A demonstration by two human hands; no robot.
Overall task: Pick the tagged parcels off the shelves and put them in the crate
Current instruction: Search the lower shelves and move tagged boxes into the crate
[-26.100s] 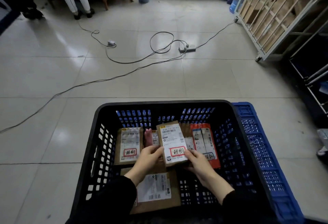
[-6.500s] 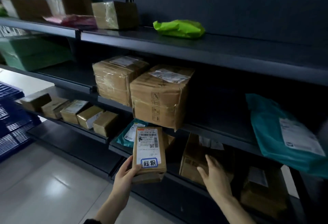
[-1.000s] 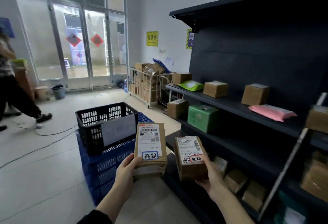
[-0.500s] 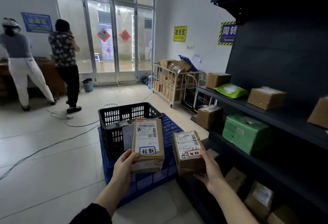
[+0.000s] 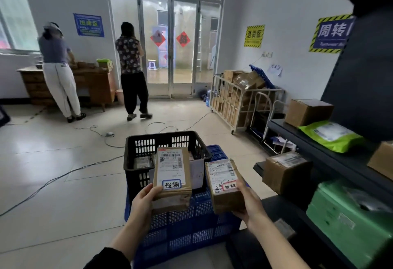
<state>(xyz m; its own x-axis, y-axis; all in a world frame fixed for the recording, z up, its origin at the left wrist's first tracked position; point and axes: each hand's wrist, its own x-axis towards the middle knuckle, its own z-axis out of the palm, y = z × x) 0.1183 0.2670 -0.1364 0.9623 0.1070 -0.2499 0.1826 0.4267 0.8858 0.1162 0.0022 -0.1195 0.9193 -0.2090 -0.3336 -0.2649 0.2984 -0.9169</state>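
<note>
Cardboard blue-tagged parcel [image 5: 171, 175]: held at its lower end by left hand [image 5: 142, 201], fingers curled round it, long axis pointing away toward black crate [image 5: 137, 176], which sits just ahead and below. Cardboard red-tagged parcel [image 5: 225, 185]: gripped likewise by right hand [image 5: 251, 205], fingers wrapped underneath, lying off the crate's near right corner (left hand judged nearer the opening).

Soft daylight from glass doors [image 5: 170, 55] far ahead of left hand [image 5: 143, 201]; mild glare on floor [image 5: 53, 162] there. Shelves [image 5: 365, 81] right of right hand [image 5: 249, 202] dim, detail probably lost. Edges bowed, slight blur overall.
</note>
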